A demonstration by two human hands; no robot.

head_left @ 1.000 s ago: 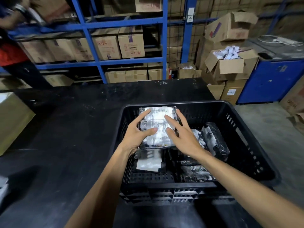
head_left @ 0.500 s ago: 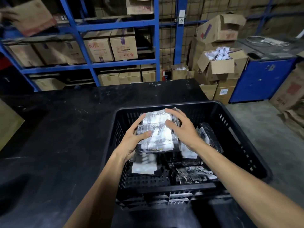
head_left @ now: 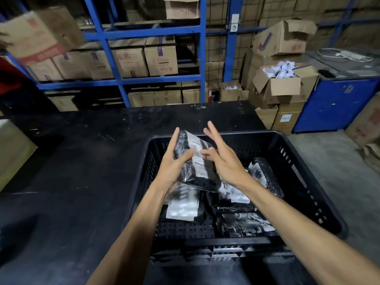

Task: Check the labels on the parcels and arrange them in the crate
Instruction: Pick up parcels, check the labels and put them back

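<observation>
- You have tipped the parcel (head_left: 194, 161) up on edge: a second ago it lay flat between your palms, low in the crate (head_left: 304, 182), and now it stands tilted above the parcels lying there.
- Your left hand (head_left: 174, 163) grips the parcel, thumb across its front and fingers behind it.
- Your right hand (head_left: 222, 159) has loosened; its fingers are spread open, with only the curled fingertips touching the white label (head_left: 197, 155).
- The label now faces you, so this reads as the checking step, though the print is too blurred to read.
- The other parcels (head_left: 236, 202) lie loosely in the crate; the held one still needs a place among them.
- The crate sits on the black table (head_left: 72, 171).
</observation>
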